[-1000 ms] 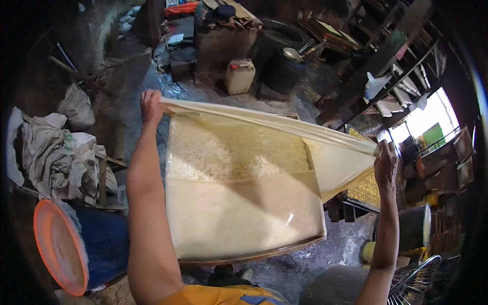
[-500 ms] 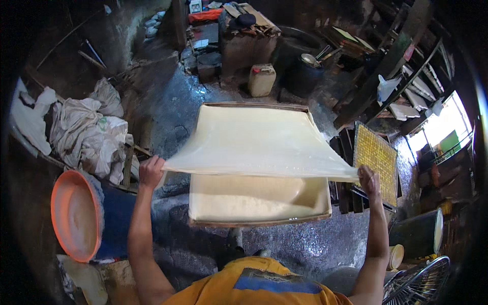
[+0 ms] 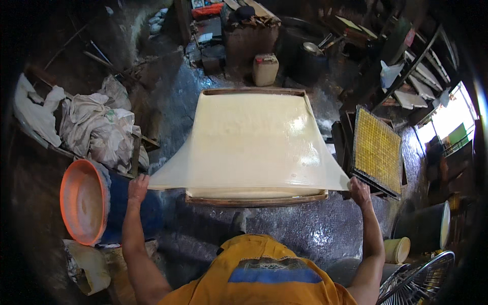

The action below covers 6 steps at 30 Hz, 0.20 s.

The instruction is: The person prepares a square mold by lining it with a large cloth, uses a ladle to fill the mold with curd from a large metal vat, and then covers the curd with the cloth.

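Note:
A wet, cream-coloured cloth (image 3: 249,137) lies stretched over a shallow wooden-framed tray (image 3: 254,201). My left hand (image 3: 138,188) is closed on the cloth's near left corner, out beyond the tray's side. The near right corner is gripped in my right hand (image 3: 360,191), close to the yellow gridded panel. Between my hands the cloth's near edge runs taut, just short of the tray's front rail. A narrow strip of the pale tray contents shows below that edge; the rest is covered.
An orange basin (image 3: 84,203) leans by a blue drum at left, below white sacks (image 3: 96,127). At right a yellow gridded panel (image 3: 377,152) rests on dark frames. A jerrycan (image 3: 266,69) stands beyond the tray. A wire fan cage (image 3: 419,279) is at lower right.
Both hands have moved toward me and down with the cloth's corners, and the cloth now covers nearly the whole tray. Its near part has been lowered and spread flatter.

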Available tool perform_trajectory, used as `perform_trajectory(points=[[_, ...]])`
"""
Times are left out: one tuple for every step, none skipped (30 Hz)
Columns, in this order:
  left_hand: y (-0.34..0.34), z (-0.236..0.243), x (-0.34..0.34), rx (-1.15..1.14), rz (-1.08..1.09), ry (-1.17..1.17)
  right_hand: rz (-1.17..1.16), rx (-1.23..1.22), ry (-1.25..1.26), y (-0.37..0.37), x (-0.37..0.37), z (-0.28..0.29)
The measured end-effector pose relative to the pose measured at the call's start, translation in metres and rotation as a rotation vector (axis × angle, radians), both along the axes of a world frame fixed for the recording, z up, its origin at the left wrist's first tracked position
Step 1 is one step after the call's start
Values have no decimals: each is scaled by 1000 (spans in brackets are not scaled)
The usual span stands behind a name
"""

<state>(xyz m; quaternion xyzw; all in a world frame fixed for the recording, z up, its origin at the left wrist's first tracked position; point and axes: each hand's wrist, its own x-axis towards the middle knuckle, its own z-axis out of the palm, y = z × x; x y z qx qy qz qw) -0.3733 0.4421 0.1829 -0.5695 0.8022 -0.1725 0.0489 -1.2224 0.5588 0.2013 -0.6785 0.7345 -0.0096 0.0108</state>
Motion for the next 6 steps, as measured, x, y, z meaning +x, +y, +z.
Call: perform_trajectory(points=[[-3,-3,2,-65,-11,3,0,-49,-9,1,-3,1],[-6,-6,5,-130,-22,5,-66,-42,-7,1,-1,0],[-11,-17,7,-115,-38,4,-76,-4,22,3,-5,-6],[-18,-34,10,-82,127,15,-91,28,47,5,-7,-16],[-24,-53,11,-49,291,23,-126,77,66,6,-5,-31],[-37,-53,15,-40,268,11,-163,130,79,5,4,-50]])
